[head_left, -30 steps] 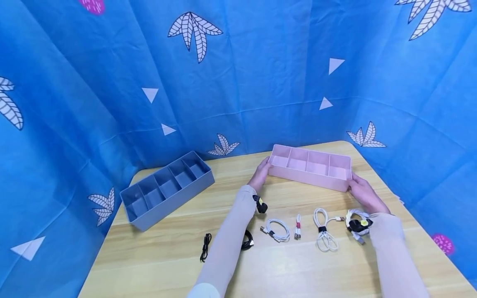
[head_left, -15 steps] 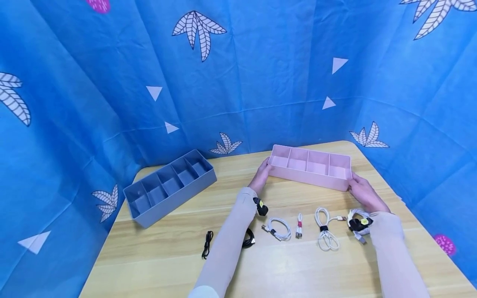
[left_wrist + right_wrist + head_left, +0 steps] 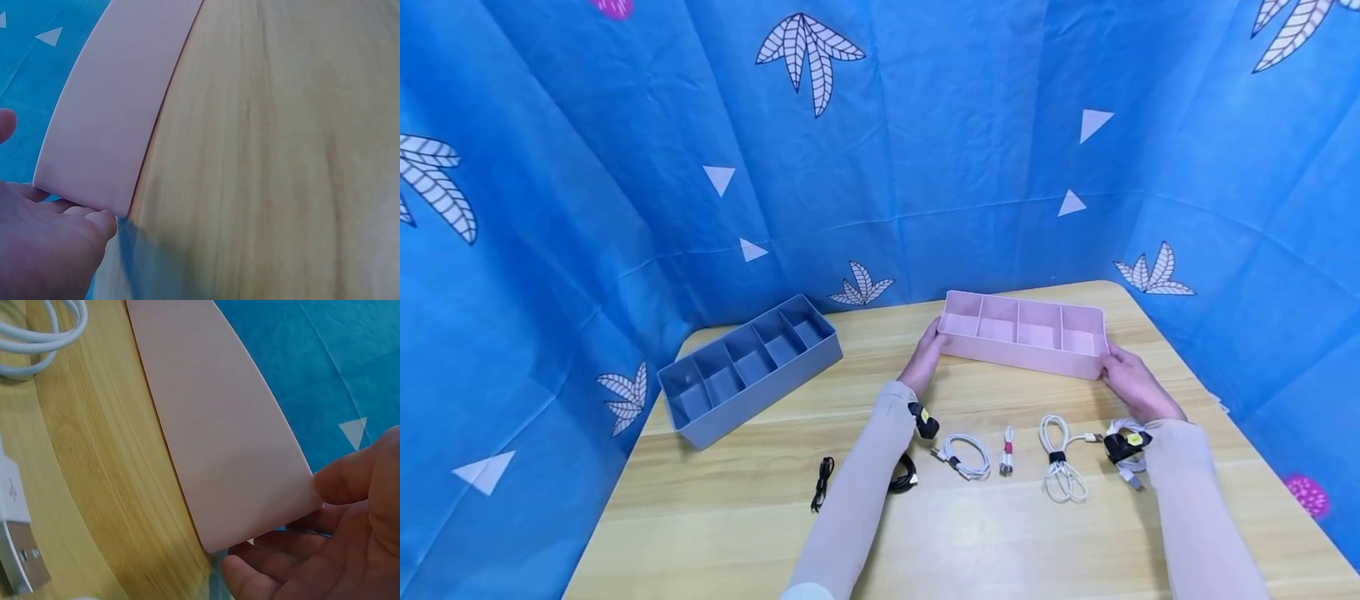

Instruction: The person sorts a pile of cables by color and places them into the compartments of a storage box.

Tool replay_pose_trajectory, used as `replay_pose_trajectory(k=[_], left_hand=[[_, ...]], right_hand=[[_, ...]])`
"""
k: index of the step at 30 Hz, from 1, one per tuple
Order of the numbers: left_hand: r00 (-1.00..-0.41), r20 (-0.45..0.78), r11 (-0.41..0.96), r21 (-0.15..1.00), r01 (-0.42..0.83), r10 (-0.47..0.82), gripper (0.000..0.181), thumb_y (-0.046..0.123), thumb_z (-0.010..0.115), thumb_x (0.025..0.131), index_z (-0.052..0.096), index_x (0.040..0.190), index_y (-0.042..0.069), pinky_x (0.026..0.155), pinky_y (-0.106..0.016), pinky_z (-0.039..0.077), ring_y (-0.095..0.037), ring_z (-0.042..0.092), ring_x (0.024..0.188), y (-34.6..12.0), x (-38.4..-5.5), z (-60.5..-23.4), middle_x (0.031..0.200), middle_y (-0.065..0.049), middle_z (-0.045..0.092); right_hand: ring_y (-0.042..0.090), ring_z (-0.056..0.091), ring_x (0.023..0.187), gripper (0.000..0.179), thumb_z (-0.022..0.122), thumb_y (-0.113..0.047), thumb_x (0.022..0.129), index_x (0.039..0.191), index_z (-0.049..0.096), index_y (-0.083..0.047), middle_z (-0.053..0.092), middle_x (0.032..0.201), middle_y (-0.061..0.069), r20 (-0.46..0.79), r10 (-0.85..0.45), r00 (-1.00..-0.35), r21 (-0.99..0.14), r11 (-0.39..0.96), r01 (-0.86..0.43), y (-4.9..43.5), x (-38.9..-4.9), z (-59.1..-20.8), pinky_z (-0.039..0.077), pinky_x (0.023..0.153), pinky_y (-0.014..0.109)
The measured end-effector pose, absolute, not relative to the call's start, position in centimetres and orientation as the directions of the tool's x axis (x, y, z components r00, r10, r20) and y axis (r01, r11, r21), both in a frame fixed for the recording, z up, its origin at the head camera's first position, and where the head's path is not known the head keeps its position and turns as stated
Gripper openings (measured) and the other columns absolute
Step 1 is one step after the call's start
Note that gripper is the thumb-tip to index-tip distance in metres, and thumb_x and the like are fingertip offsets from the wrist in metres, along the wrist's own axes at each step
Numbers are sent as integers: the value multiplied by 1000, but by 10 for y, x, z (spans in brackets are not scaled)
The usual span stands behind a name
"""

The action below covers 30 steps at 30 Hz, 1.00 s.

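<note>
A pink divided storage box [image 3: 1022,353] stands near the back edge of the wooden table in the head view. My left hand [image 3: 922,358] rests its fingers on the box's left end, and in the left wrist view the thumb [image 3: 6,125] is apart from the box. At the other end, my right hand [image 3: 1138,385] holds the corner. In the right wrist view its thumb [image 3: 344,480] touches the top rim while curled fingers [image 3: 269,559] lie against the end wall. The box's compartments hold nothing visible.
A grey-blue divided box [image 3: 767,387] stands at the back left. Along the front lie a black cable [image 3: 822,483], a black coil [image 3: 904,475] partly behind the left sleeve, and several white cables, including a looped one [image 3: 1064,482]. Blue curtain [image 3: 970,125] surrounds the table.
The head view has shifted slightly. Relative to the table, the pink box and both hands have moved a little to the left. The cables and the grey-blue box stay put.
</note>
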<state>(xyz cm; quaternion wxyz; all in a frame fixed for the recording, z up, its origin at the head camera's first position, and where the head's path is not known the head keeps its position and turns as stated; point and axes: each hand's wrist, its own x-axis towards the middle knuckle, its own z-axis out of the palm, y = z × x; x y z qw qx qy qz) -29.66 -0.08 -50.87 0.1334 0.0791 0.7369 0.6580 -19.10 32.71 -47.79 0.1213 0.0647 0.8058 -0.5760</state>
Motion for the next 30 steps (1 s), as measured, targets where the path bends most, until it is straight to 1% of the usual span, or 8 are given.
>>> replay_pose_trajectory(k=[3,5,10,13,18,26,29,30], left_hand=[[-954,-108,126,989,-75,279,73,30,46,92,19,159,21,126,-48,13,-21,14,155,-3,-294,-508,166,-2,20],[-955,-103,125,990,-70,277,73,30,45,92,18,159,19,126,-48,13,-22,14,155,-4,-292,-509,166,-3,20],[-961,-94,119,991,-64,260,72,29,46,92,20,159,19,126,-49,13,-22,17,154,-9,-287,-511,165,-2,23],[-964,-83,107,993,-57,252,72,28,46,92,20,158,20,125,-50,13,-22,18,154,-12,-283,-511,165,-2,25],[-968,-70,100,994,-47,243,73,27,46,91,18,159,20,125,-53,13,-26,17,155,-15,-275,-511,166,-5,21],[-975,-87,107,992,-66,206,76,25,46,90,15,159,21,126,-51,12,-26,15,155,-16,-263,-507,167,-3,18],[-976,-81,97,993,-62,204,78,25,47,89,13,160,21,126,-52,11,-28,14,155,-18,-259,-508,167,-6,16],[-976,-76,90,994,-59,206,79,24,47,89,13,160,20,126,-51,11,-28,13,155,-18,-258,-509,167,-6,16]], right_hand=[[48,6,150,57,12,-30,108,155,-10,-7,-3,162,28,-270,-40,-962,-910,337,241,326,-193,-478,16,120,60],[47,5,150,57,11,-31,107,155,-11,-8,-5,162,27,-278,-42,-960,-909,335,248,325,-194,-478,16,121,60],[46,5,150,57,12,-29,107,155,-10,-7,-3,162,27,-286,-59,-956,-911,325,253,324,-198,-479,15,121,59],[47,6,150,56,12,-27,107,155,-8,-4,0,161,29,-271,-71,-960,-915,328,235,323,-200,-479,16,121,59],[46,8,149,56,12,-25,107,155,-6,-2,2,161,30,-256,-79,-963,-923,317,219,320,-203,-479,17,121,58],[44,6,150,56,12,-25,107,155,-7,-3,0,162,28,-265,-97,-959,-927,301,226,319,-206,-480,15,122,57],[42,8,150,56,13,-26,107,155,-5,-3,3,162,27,-271,-89,-958,-918,325,230,319,-208,-480,17,122,56],[40,12,151,56,14,-26,107,155,-4,-3,4,162,27,-271,-88,-959,-913,338,227,318,-208,-480,18,122,56]])
